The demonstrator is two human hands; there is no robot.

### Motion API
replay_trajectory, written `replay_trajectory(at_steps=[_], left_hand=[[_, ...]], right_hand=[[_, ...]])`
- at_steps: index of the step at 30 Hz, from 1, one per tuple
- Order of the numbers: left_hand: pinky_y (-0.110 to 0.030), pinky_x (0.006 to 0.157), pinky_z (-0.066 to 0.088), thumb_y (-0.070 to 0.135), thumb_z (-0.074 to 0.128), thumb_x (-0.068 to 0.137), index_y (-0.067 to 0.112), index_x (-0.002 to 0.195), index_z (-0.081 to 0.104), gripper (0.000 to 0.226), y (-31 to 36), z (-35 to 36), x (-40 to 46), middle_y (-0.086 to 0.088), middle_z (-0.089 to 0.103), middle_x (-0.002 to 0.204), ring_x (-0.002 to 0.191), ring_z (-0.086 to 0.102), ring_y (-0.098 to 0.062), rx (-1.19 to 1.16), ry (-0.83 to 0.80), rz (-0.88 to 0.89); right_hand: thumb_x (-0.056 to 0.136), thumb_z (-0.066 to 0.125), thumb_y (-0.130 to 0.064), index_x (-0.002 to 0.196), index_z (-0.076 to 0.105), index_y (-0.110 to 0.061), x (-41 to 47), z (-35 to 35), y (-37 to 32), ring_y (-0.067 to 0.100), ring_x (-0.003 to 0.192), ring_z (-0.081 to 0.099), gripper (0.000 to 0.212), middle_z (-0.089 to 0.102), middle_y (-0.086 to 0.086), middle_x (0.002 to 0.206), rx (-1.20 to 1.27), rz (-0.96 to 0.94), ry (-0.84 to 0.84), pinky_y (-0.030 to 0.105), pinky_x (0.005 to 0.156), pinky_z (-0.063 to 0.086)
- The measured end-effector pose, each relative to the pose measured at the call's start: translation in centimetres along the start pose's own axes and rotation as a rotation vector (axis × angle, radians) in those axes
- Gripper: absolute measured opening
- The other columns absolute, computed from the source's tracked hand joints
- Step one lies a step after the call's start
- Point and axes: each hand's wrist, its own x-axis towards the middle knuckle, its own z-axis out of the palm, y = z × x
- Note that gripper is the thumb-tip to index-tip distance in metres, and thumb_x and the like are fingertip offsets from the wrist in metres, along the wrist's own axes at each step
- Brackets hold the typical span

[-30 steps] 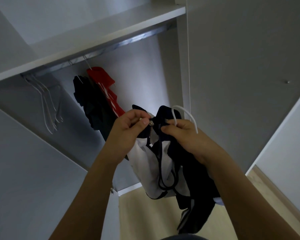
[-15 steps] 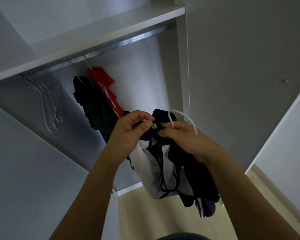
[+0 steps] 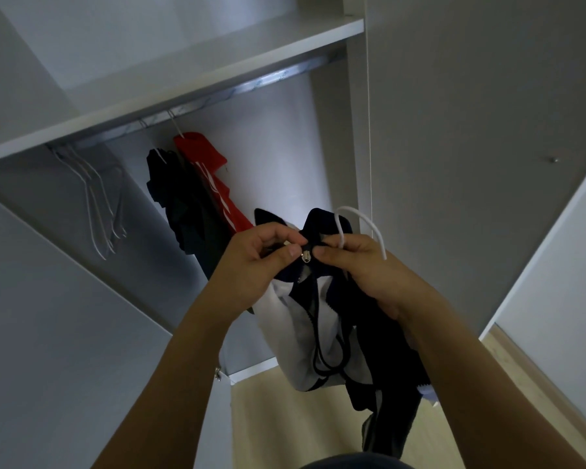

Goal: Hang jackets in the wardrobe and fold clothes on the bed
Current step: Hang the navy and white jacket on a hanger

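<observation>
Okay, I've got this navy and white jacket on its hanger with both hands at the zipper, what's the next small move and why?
Probably lift the white hanger hook onto the wardrobe rail, right of the red jacket. The zipper pull already sits at the collar between left hand and right hand, so the navy and white jacket looks closed.

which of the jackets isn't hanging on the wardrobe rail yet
The navy and white jacket, held up at its collar by the left hand and right hand. The red jacket and the dark jacket already hang from the rail.
</observation>
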Motion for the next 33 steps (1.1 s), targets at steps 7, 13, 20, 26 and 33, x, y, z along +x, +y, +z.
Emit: replay_trajectory(at_steps=[7, 13, 20, 26, 33], left_hand=[[-0.025, 0.076, 0.053, 0.015, 0.060, 0.095, 0.017, 0.102, 0.070, 0.012, -0.8, 1.3, -0.6, 0.006, 0.070, 0.093, 0.083, 0.067, -0.009, 0.638, 0.205, 0.245], [-0.041, 0.073, 0.044, 0.006, 0.063, 0.088, 0.004, 0.088, 0.070, 0.007, -1.7, 2.2, -1.3, -0.011, 0.061, 0.095, 0.082, 0.056, -0.028, 0.970, 0.270, 0.525], [-0.028, 0.083, 0.051, 0.018, 0.060, 0.093, 0.021, 0.088, 0.062, 0.006, -3.1, 3.0, -3.9, 0.013, 0.057, 0.098, 0.091, 0.056, -0.006, 0.539, 0.065, 0.138], [-0.030, 0.067, 0.057, 0.044, 0.062, 0.089, 0.021, 0.087, 0.061, 0.023, -0.8, 2.5, 0.6, 0.003, 0.070, 0.077, 0.069, 0.068, -0.009, 0.251, -0.059, -0.226], [-0.026, 0.054, 0.052, 0.022, 0.056, 0.095, 0.005, 0.075, 0.068, 0.029, -1.3, 2.4, 2.0, -0.011, 0.066, 0.058, 0.054, 0.064, -0.021, -0.032, 0.089, -0.354]], right_hand=[[0.096, 0.056, -0.021, 0.104, 0.060, 0.010, 0.5, -0.1, 0.0, 0.046, 0.107, 0.058, 0.033, 0.061, 0.033, 0.108, -0.018, -0.075, 0.048, 0.060, 0.102, 0.040], [0.094, 0.058, -0.024, 0.092, 0.059, 0.008, 1.6, 0.1, 0.0, 0.027, 0.078, 0.056, 0.032, 0.060, 0.019, 0.082, 0.013, -0.070, 0.184, 0.040, 0.080, 0.045], [0.096, 0.058, -0.026, 0.071, 0.066, -0.024, 3.9, -1.6, -1.9, 0.011, 0.070, 0.064, 0.027, 0.066, -0.005, 0.069, 0.058, -0.132, 0.339, 0.023, 0.065, 0.050], [0.096, 0.059, -0.023, 0.082, 0.068, -0.013, 4.2, -0.2, -2.6, 0.019, 0.073, 0.069, 0.019, 0.071, 0.003, 0.074, 0.057, -0.124, 0.155, 0.027, 0.062, 0.053], [0.084, 0.074, -0.027, 0.068, 0.071, -0.035, 3.9, -0.9, -0.8, 0.006, 0.077, 0.070, 0.018, 0.072, -0.010, 0.076, 0.071, -0.159, 0.326, 0.016, 0.065, 0.053]])
